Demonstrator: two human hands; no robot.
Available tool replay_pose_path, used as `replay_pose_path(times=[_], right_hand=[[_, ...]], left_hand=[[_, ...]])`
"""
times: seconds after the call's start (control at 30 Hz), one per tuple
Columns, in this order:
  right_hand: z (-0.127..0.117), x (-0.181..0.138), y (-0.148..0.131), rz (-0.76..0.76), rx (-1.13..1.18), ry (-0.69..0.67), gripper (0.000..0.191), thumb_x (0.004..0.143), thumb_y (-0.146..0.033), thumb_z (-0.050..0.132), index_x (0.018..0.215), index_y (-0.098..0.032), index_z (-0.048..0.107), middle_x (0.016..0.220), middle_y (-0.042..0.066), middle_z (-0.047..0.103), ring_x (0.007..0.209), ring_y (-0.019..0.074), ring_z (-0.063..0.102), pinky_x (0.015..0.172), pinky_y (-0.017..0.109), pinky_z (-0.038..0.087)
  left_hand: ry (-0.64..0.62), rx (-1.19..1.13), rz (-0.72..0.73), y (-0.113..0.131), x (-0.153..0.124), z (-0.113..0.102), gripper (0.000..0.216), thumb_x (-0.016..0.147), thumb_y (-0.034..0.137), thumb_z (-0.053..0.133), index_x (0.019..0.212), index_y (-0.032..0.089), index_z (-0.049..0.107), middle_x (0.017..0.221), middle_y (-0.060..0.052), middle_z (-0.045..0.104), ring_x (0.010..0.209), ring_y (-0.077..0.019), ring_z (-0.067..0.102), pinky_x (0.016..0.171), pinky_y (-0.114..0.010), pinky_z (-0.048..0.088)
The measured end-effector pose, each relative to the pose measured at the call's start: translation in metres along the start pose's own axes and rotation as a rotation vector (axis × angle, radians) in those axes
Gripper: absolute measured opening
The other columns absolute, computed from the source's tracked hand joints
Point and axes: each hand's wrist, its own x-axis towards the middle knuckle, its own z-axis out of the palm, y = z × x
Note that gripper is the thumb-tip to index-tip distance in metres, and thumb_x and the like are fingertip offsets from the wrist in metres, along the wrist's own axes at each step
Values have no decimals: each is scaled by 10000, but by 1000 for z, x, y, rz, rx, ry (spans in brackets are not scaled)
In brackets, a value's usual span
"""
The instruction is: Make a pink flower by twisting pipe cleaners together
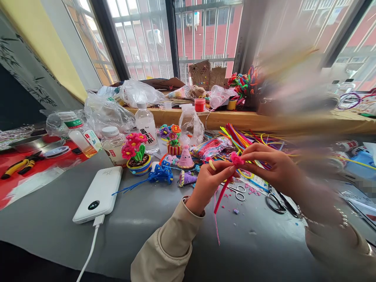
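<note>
My left hand [210, 181] pinches a pink pipe cleaner [222, 196], whose tail hangs down below the fingers. At its upper end is a small fuzzy pink loop or curl [236, 158]. The fingertips of my right hand [266, 162] close on that curl from the right side. A thin pink strand [216, 227] dangles beneath my left hand. Just behind the hands lie small scissors [239, 192] with pink fuzz scraps around them. Left of my left hand are a purple fuzzy cone [187, 179], a blue pipe cleaner bundle [161, 173] and a pink crocheted figure [185, 157].
A white power bank [101, 192] with a cable lies at left. Behind it stand a potted pink fuzzy flower [136, 152] and a water bottle [146, 127]. Colourful pipe cleaners [235, 137] pile up behind the hands. Black-handled scissors [276, 203] lie at right; pliers [22, 164] far left.
</note>
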Motion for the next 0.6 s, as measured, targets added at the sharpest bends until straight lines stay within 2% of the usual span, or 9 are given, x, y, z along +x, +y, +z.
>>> replay_pose_path(times=[0.37, 0.6], right_hand=[[3, 0, -6, -7, -56, 24, 177, 763, -327, 528, 847, -235, 652, 792, 43, 566, 750, 156, 546, 659, 294, 468], [5, -1, -5, -62, -98, 73, 142, 756, -259, 543, 840, -217, 650, 774, 37, 554, 724, 145, 539, 630, 286, 462]], left_hand=[[36, 12, 30, 0, -1, 2, 177, 659, 268, 620, 765, 132, 661, 670, -44, 665, 643, -132, 602, 618, -239, 463], [46, -18, 46, -1, 0, 3, 166, 659, 263, 621, 752, 131, 658, 652, -41, 665, 636, -132, 605, 616, -240, 466]])
